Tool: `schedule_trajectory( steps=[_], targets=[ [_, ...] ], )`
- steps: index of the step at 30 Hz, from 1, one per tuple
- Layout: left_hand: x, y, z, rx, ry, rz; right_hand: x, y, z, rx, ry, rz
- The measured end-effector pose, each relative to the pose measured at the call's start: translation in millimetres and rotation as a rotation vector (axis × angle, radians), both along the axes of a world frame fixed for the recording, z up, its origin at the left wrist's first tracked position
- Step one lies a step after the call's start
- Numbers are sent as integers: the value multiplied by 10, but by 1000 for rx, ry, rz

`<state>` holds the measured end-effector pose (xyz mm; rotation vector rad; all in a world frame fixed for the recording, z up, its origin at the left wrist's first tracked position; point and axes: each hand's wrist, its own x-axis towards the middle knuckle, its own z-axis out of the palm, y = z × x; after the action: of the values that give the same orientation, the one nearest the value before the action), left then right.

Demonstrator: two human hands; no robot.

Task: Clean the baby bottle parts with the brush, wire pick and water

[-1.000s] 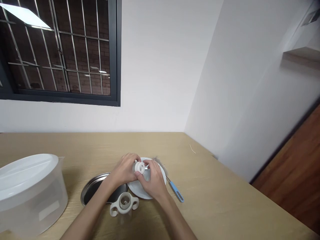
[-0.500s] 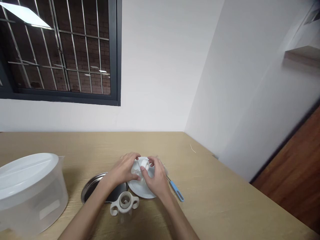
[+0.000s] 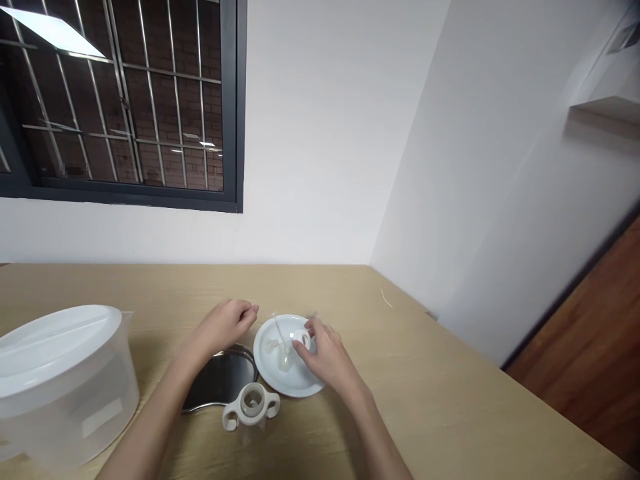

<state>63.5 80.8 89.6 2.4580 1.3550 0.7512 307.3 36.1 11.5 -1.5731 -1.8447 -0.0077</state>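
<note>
My right hand (image 3: 327,353) curls its thumb and fingers around a white plastic ring-shaped cap (image 3: 303,339) over a white plate (image 3: 310,390). On the plate lies a small translucent teat-like piece (image 3: 285,360), with a thin straw-like stem near it. My left hand (image 3: 225,327) hovers left of the plate with its fingers curled closed; no object shows in it. A two-handled baby bottle (image 3: 251,405) without a lid stands in front of the plate. Behind it and below my left wrist is a dark metal kidney-shaped tray (image 3: 223,377).
A large translucent tub (image 3: 75,413) with a white lid stands at the left of the wooden table (image 3: 440,400). A short pale strip (image 3: 386,298) lies toward the back right. A wall and a barred window (image 3: 130,100) are behind.
My left hand has moved left off the plate, and its fingers have closed. My right hand has shifted slightly right with the cap. The blue-handled brush is now hidden behind my right hand and forearm.
</note>
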Motion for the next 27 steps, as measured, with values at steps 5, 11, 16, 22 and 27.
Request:
schedule_trajectory(
  steps=[5, 11, 16, 22, 27],
  targets=[
    [-67, -1, 46, 11, -43, 31, 24, -43, -34, -16, -181, 30],
    [-98, 12, 57, 16, -35, 34, 17, -25, -198, -40, -315, -7],
    [-110, 15, 32, -1, -7, 45, 0, -29, -219, -58, -290, -2],
    [-134, 0, 53, -27, -52, 33, -65, 9, -35, 18, -73, -3],
    [-119, -28, 96, 68, -82, 39, -99, 70, -23, 211, 52, -59]
  ],
)
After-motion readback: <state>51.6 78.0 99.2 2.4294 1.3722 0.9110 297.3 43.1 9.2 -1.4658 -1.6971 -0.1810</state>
